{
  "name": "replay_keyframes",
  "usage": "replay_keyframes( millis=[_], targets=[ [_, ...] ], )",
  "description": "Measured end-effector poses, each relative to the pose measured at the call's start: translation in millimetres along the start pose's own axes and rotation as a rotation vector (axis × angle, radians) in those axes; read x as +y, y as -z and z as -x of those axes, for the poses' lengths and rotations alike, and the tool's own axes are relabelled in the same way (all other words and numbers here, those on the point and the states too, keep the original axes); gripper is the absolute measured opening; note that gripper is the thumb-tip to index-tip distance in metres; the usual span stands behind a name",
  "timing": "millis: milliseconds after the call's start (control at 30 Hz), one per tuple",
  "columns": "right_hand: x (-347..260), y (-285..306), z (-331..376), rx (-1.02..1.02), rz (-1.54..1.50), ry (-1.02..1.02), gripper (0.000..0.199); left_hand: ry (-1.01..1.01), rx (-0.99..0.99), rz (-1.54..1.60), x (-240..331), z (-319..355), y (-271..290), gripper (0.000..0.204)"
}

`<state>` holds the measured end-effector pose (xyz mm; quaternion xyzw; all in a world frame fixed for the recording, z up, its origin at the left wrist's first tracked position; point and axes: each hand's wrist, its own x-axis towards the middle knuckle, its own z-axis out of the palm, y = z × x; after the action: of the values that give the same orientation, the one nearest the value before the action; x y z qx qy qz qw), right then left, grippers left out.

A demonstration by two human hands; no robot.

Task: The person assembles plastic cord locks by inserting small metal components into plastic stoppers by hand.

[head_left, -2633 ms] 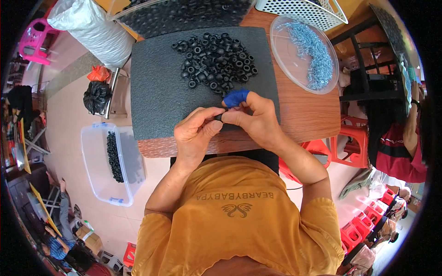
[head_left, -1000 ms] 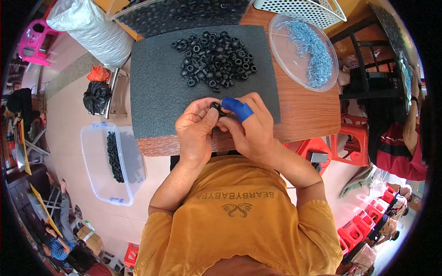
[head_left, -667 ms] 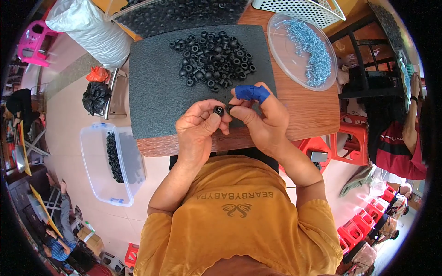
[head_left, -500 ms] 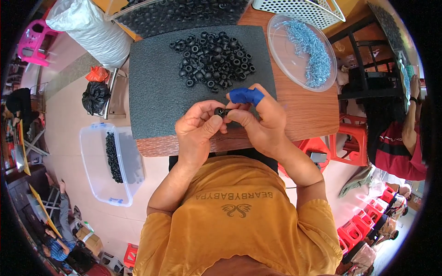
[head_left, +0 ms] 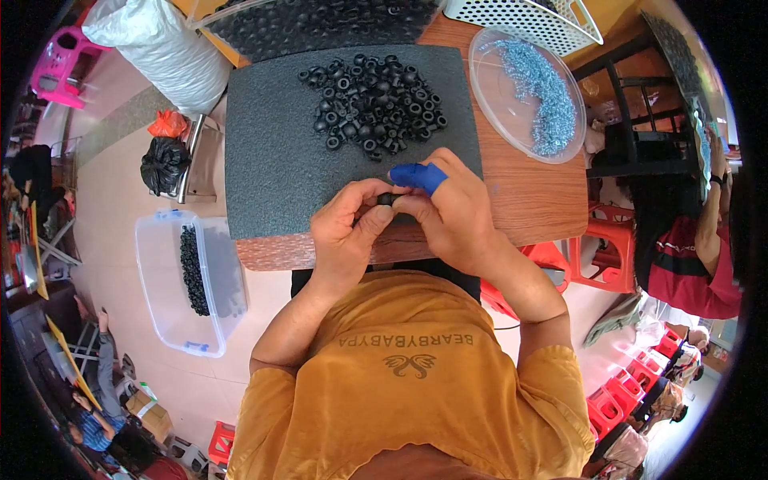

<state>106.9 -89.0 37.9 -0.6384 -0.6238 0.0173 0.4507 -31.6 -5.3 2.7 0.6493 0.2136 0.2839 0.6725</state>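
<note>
My left hand pinches a small black round part between thumb and fingers, just above the near edge of the dark grey foam mat. From the other side, my right hand closes its thumb and fingers on the same part. Blue wrapping covers a finger of my right hand. Whether anything smaller sits between my fingertips is hidden. Beyond my hands, a pile of similar black hollow parts lies on the mat.
Right of the mat, a round clear tray holds many tiny blue-silver pieces. A clear tub of black parts and a white perforated basket stand at the far side. Down on the left is a clear plastic bin with black parts inside.
The black part has turned between my fingers, so its hollow end no longer faces up. My right hand has shifted slightly left, its blue-wrapped finger lower and over the part.
</note>
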Motion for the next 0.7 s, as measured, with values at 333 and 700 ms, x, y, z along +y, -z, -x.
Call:
replay_keyframes(
  millis=[333,700],
  targets=[
    [-6,-7,10,0.141,-0.128,-0.167,0.027,0.233,-0.014,0.373,6,-1,-2,0.024],
    [0,-14,17,0.24,-0.016,-0.101,0.028,0.263,-0.01,0.407,2,-1,-6,0.022]
  ],
)
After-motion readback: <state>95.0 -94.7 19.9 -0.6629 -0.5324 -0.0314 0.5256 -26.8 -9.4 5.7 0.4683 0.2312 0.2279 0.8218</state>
